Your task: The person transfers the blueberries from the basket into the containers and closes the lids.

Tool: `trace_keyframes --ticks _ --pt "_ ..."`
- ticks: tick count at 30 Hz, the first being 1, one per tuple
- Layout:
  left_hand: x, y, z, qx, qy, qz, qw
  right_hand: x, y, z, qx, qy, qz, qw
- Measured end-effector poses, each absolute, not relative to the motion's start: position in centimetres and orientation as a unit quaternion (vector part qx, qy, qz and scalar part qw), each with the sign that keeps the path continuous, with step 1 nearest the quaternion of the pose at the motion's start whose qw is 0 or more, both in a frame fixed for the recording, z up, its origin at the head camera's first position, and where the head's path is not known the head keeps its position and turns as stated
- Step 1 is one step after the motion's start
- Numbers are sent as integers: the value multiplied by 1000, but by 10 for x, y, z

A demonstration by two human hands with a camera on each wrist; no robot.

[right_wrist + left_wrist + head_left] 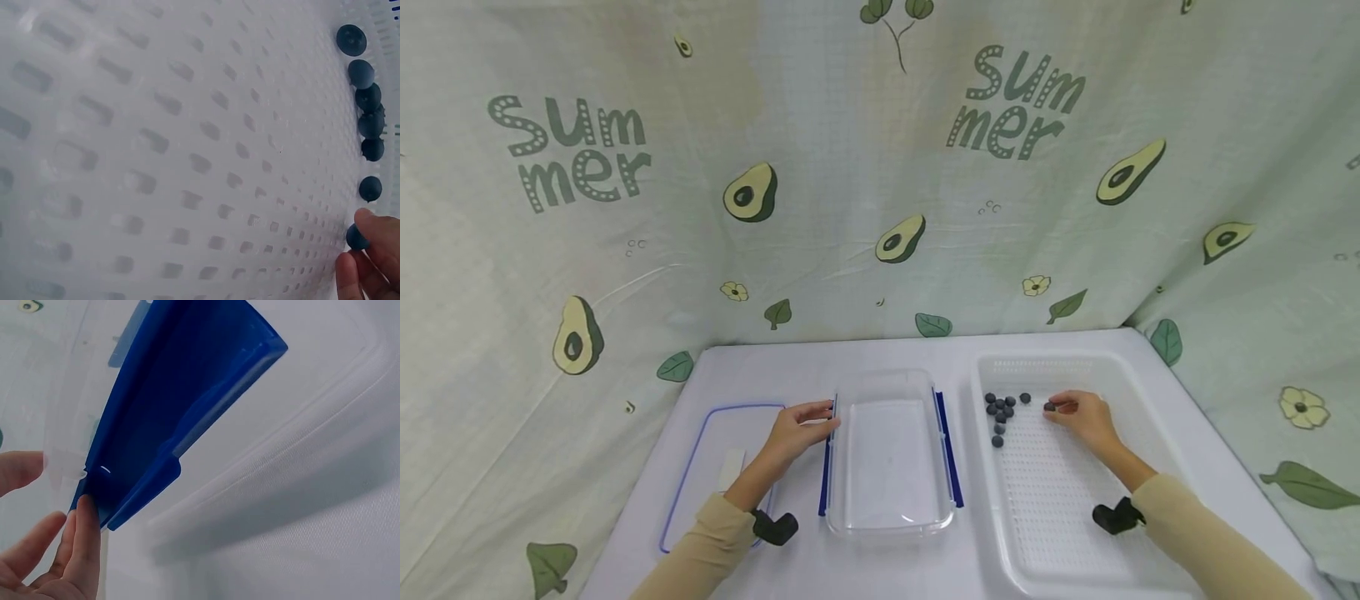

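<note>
A clear rectangular plastic container (891, 462) with blue side latches stands mid-table, its top uncovered. My left hand (801, 429) holds its left rim; in the left wrist view the thumb lies at the clear wall and the fingers (86, 540) at the blue latch (181, 381). Over the white perforated basket (1045, 508) on the right, my right hand (1084, 418) pinches a blueberry (356, 237) between thumb and fingertips. Several more blueberries (1000, 408) lie loosely grouped by the basket's left wall, with one (1026, 398) a little apart.
To the left, a clear lid with a blue seal (703, 475) lies flat on the white table (820, 358), partly under the left forearm. Behind the table hangs a printed cloth (827, 283). The basket's raised wall stands between the container and the blueberries.
</note>
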State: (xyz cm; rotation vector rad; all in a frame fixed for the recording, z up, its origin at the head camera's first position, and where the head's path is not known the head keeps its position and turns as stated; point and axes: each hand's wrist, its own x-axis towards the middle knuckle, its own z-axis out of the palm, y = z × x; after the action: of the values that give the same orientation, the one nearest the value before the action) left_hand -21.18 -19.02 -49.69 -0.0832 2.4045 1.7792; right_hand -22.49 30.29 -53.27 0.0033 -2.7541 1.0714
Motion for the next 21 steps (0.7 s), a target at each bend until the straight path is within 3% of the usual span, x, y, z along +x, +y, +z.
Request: trace_keyframes --ticks 21 --pt "-212 -192 -498 -44 786 609 96 -231 299 -539 5 -926 359 122"
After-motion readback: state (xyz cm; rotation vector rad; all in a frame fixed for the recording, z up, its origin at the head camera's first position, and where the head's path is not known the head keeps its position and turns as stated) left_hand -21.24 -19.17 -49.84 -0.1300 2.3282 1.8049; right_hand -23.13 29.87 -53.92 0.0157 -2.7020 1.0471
